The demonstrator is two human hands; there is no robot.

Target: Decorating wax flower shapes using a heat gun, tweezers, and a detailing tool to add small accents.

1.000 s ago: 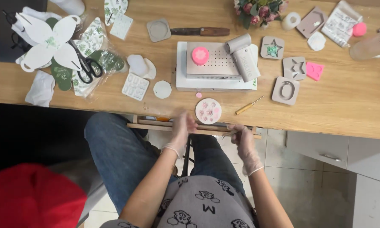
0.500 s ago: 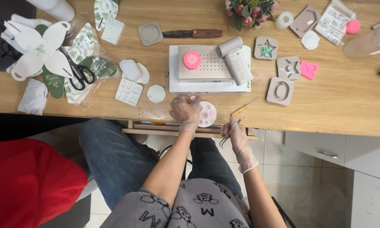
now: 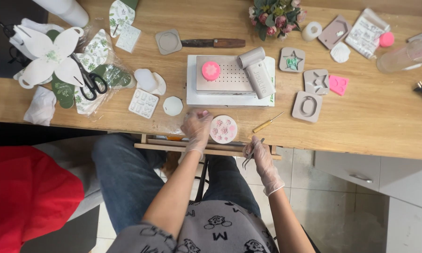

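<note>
Both of my hands wear thin clear gloves. My left hand (image 3: 196, 129) rests on the wooden table's front edge, its fingers touching the left side of a round pale mould (image 3: 223, 129) with small pink flower shapes in it. My right hand (image 3: 260, 153) is below the table edge and grips metal tweezers (image 3: 250, 156) that point down and left. A thin wooden-handled pick (image 3: 267, 123) lies on the table just right of the round mould.
Behind the mould a white box (image 3: 229, 96) carries a grey perforated plate, a pink flower piece (image 3: 211, 70) and a grey cylinder tool (image 3: 256, 74). Grey moulds (image 3: 307, 106), scissors (image 3: 90, 80), paper flowers, a knife (image 3: 213, 43) and a bouquet lie around. Something red (image 3: 28, 192) is at lower left.
My left hand rose from the lap to the table edge beside the round mould. My right hand picked up tweezers and holds them below the edge. The view shifted slightly.
</note>
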